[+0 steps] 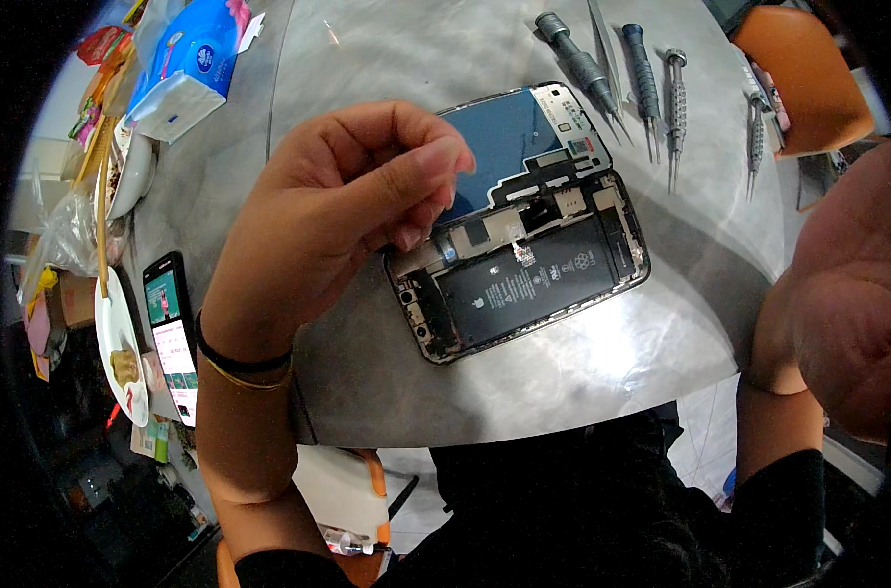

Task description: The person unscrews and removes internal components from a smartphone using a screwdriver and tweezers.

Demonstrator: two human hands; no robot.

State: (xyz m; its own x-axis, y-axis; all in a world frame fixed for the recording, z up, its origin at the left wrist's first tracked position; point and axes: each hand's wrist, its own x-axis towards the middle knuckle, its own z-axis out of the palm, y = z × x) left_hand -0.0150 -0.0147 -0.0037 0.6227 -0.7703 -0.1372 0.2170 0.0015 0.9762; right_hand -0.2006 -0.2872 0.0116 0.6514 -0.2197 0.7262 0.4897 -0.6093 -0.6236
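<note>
Gray, marbled tabletop (367,382) carries an opened smartphone (495,230), its black battery (534,279) exposed and its display panel (509,142) lying along the far edge. Over its left end hangs the left hand (357,186), thumb and index fingertips pressed together; I cannot tell whether they pinch anything. At the right, the right hand (847,294) is raised, its fingers unclear. Beyond lie 4 precision screwdrivers (642,78) and tweezers (605,49).

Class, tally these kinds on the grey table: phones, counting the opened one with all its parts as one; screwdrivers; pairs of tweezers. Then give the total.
Phones: 2
Screwdrivers: 4
Pairs of tweezers: 1
Total: 7
</note>
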